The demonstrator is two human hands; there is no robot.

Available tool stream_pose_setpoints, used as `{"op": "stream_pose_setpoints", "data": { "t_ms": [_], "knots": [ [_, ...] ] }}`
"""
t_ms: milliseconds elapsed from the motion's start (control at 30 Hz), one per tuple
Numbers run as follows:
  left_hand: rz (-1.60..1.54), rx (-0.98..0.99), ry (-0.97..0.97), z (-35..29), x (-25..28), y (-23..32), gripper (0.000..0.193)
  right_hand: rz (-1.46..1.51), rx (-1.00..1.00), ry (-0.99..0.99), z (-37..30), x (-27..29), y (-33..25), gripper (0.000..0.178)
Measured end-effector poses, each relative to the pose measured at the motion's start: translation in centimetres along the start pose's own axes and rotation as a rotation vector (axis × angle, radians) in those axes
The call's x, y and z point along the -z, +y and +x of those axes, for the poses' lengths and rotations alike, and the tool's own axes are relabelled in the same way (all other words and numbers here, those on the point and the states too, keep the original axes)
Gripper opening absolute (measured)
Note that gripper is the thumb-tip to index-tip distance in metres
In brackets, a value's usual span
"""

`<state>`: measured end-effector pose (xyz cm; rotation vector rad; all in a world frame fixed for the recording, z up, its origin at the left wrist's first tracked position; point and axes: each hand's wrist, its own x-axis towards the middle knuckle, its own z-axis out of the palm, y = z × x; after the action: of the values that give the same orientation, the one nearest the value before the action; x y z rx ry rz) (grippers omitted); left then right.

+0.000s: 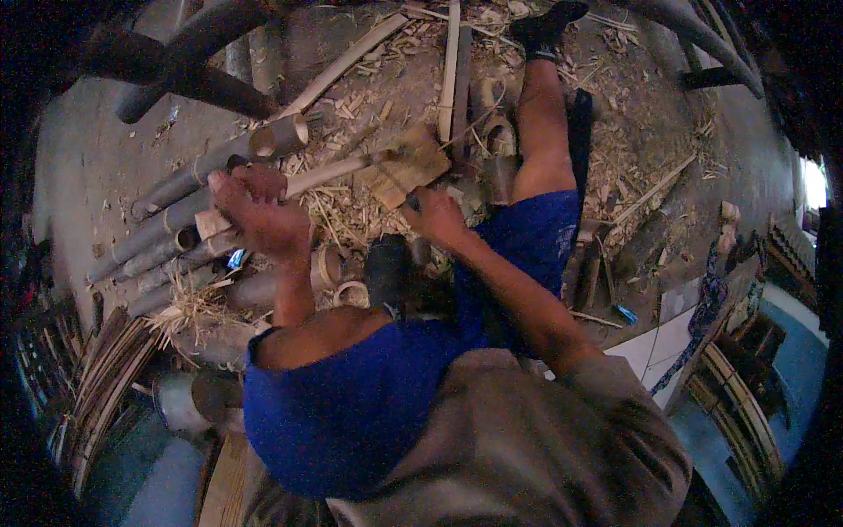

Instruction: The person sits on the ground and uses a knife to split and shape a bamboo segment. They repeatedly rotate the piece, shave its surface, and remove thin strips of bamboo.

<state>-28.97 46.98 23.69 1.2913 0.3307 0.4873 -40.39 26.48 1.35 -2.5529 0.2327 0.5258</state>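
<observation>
Left of centre, grips a pale strip [329,174] in the closed left hand [262,211], with fingers curled over and blurred. Hides the clasped stretch completely; cannot make out a link with the pale end [211,225] just left of the fist. Reaches from the fist rightward and far, to a flat wooden block [428,158], growing dark and unclear at the meeting place. Lifts the left forearm [294,285] steeply, losing its lower part against the bare bent knee [329,335].

At the block's near right edge, curls the right hand [437,216] beside a small dark piece [411,202]; cannot tell whether gripped or merely touched. Slants the right forearm [509,277] leftward and far from the sleeve.

Farther out, on the left, bamboo tubes [233,156] lying side by side, partly covered by the left hand. To the right, beyond the outstretched right leg [540,114], scattered shavings [615,176].
</observation>
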Motion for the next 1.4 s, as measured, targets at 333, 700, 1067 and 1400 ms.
{"op": "stream_pose_setpoints", "data": {
  "t_ms": [333, 700, 1067, 1400],
  "knots": [
    [-0.161, -0.056, -0.17, 2.7, 1.4, -1.0, 0.043, 0.266, -0.065, -0.056, 0.0, 4.7, -0.7, 0.045],
    [-0.165, 0.005, -0.115, 3.4, 2.8, -1.6, 0.04, 0.143, 0.056, 0.134, 0.9, 3.3, -0.9, 0.04],
    [-0.323, -0.034, 0.002, 1.8, 0.3, 0.3, 0.026, 0.303, 0.078, 0.099, -0.3, 3.3, -1.0, 0.041],
    [-0.132, -0.108, -0.066, 2.2, 0.3, -2.1, 0.033, 0.386, 0.191, 0.213, -1.5, 6.9, -4.6, 0.044]
  ]
}}
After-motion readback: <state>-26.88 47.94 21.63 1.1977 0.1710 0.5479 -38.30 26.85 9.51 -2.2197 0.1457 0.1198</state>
